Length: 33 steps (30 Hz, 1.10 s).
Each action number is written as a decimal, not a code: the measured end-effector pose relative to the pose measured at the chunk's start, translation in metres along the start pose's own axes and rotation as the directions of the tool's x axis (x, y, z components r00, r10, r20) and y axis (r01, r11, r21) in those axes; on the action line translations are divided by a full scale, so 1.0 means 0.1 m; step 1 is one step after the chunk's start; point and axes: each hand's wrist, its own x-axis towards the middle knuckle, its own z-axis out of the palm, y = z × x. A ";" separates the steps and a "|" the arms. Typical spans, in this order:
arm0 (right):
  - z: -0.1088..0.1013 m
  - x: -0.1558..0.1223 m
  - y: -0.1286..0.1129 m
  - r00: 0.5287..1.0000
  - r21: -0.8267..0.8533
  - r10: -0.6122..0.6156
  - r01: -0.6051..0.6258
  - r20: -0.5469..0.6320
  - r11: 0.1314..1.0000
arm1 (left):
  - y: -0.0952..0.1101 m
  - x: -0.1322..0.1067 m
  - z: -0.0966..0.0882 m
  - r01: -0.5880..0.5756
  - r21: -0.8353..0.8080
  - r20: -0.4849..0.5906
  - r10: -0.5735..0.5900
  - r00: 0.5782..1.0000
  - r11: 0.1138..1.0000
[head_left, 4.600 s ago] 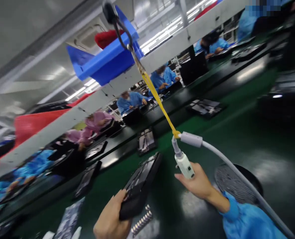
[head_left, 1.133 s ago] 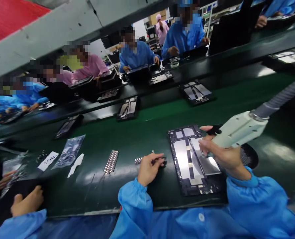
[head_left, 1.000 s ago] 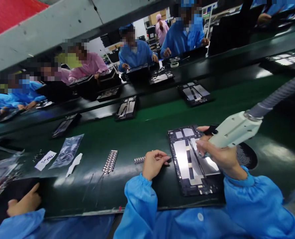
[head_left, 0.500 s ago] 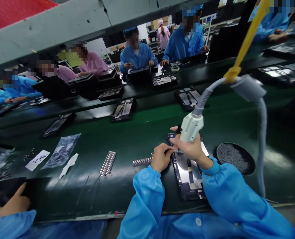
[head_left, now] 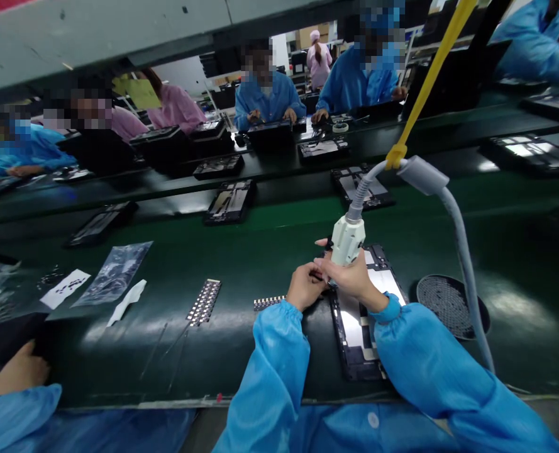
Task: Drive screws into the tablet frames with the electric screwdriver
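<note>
My right hand (head_left: 358, 277) is wrapped around a pale electric screwdriver (head_left: 347, 240), its body tilted slightly and its tip hidden by the hands. Close against it, my left hand (head_left: 305, 286) has its fingers pinched at the upper left edge of an opened tablet (head_left: 361, 366). Whatever those fingers hold is too small or covered to make out. The tablet lies flat, with white and silver panels inside a black frame. Just left of my left hand lies a short strip of small parts (head_left: 267, 303); a wider sheet of them (head_left: 204, 302) is farther left.
A round black dish (head_left: 485, 318) of tiny pieces sits right of the tablet. The screwdriver's grey cable (head_left: 463, 245) hangs from a yellow strap (head_left: 432, 82). Left lie a clear plastic bag (head_left: 114, 274) and a co-worker's hand (head_left: 22, 371). More opened tablets (head_left: 231, 201) line the far side.
The screwdriver has shifted slightly left and down with my right hand, and its cable has swung left. My left hand stays pinched beside it. The head view has shifted a little.
</note>
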 end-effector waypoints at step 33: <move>-0.87 -0.26 -0.56 0.978 -0.073 -0.152 0.142 -0.141 0.987 | -0.03 -0.37 -0.84 -0.110 0.713 -0.042 0.198 0.979 0.692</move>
